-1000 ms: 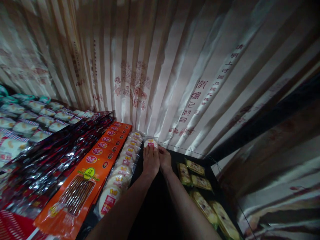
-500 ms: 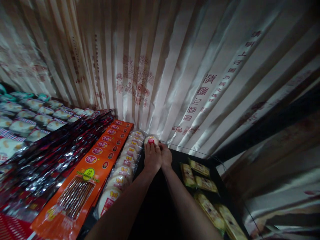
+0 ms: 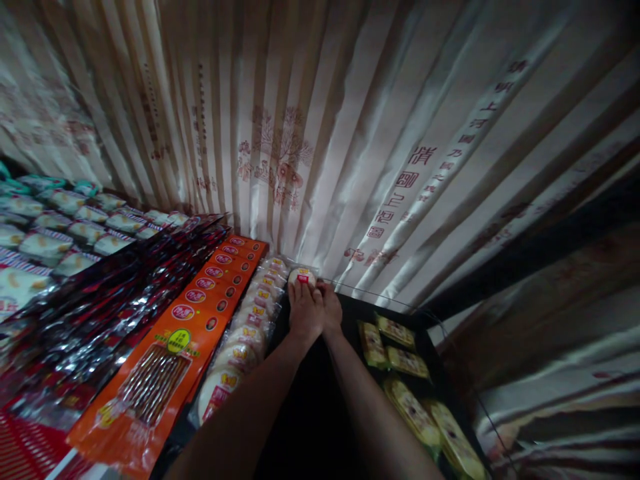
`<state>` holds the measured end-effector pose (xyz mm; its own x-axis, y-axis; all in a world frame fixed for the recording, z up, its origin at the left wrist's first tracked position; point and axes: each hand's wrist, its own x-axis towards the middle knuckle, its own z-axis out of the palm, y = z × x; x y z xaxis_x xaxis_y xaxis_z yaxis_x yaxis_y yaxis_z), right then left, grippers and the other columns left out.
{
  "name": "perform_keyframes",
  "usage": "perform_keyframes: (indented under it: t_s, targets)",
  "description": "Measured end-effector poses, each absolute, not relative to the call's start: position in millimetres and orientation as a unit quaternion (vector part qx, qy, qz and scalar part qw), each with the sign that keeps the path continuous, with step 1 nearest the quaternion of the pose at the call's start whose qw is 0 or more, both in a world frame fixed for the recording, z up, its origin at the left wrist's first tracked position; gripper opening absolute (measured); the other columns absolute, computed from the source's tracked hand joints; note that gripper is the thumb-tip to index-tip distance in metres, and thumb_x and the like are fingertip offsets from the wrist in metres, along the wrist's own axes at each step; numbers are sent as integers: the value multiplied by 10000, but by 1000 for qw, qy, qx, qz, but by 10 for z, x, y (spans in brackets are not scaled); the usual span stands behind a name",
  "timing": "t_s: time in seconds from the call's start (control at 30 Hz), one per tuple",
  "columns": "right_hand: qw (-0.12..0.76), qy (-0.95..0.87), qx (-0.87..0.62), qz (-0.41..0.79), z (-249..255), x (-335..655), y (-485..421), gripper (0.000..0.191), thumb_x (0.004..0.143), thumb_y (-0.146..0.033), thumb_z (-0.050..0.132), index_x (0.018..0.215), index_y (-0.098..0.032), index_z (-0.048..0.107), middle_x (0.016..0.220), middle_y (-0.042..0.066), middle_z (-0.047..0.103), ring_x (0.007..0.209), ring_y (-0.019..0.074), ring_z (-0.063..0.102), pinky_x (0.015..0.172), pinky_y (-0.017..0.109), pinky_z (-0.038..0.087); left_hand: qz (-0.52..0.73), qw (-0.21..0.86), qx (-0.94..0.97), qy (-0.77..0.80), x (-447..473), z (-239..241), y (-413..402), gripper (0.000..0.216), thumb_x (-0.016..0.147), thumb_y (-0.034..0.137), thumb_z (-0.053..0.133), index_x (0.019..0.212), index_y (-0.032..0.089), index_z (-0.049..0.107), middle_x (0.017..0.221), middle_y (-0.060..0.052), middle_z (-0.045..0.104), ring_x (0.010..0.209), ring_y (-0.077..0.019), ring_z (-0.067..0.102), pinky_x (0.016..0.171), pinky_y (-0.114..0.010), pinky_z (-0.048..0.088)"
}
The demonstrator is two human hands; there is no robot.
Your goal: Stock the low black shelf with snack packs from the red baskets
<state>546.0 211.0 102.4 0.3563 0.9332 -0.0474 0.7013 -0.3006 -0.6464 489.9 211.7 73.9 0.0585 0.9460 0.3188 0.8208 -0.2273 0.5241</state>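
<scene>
Both my arms reach far forward to the back of a dark display shelf [image 3: 320, 400]. My left hand [image 3: 303, 310] and my right hand [image 3: 331, 308] lie side by side, fingers closed on a round white packet with a red and yellow label [image 3: 301, 275]. That packet rests at the far end of the shelf, against the pleated curtain [image 3: 350, 147]. Just to the left runs a row of the same round white packets [image 3: 245, 333].
Orange sausage packs [image 3: 190, 320] lie left of the round packets, then dark shiny red packs [image 3: 100, 313] and white-green packs [image 3: 55, 233] further left. Yellow-green flat packs [image 3: 405, 380] sit at the right. A dark wooden frame [image 3: 540, 267] borders the right side.
The hands have stayed on the round packet at the shelf's back. The view has shifted slightly, so the hands and packet appear a little higher in the picture.
</scene>
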Motion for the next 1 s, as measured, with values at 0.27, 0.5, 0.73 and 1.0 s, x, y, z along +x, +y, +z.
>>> perform_keyframes:
  t_s: [0.27, 0.5, 0.73, 1.0]
  targets:
    - [362, -546, -731, 191, 936, 5500, 1727, 353, 802, -263, 443, 1105, -129, 567, 1078, 123, 621, 1000, 200, 569, 858, 302, 437, 357, 261, 641, 627, 4792, 1118, 1685, 379, 878, 185, 343, 1175, 45, 532, 1242, -173, 557, 1216, -220, 461, 1058, -377, 331]
    - [430, -567, -667, 222, 905, 5513, 843, 400, 737, -245, 406, 1073, -108, 575, 1069, 134, 624, 991, 204, 569, 916, 356, 421, 389, 334, 641, 571, 4702, 1184, 806, 331, 835, 143, 379, 1086, 131, 596, 1105, -88, 634, 1027, -168, 576, 963, -296, 426]
    - [452, -562, -666, 187, 824, 5486, -428, 360, 756, -255, 416, 1055, -177, 601, 1059, 108, 631, 994, 206, 579, 904, 374, 448, 404, 348, 721, 442, 4472, 1045, -338, 330, 880, 193, 331, 1103, 147, 570, 1138, -99, 588, 1077, -160, 532, 986, -317, 420]
    - [260, -556, -740, 274, 275, 5435, -1421, 336, 739, -228, 433, 978, -218, 669, 1027, 79, 689, 961, 227, 628, 871, 343, 480, 199, 258, 807, 492, 4168, 106, -1262, 409, 836, 89, 382, 1199, 172, 550, 1289, -87, 537, 1241, -231, 438, 1045, -429, 375]
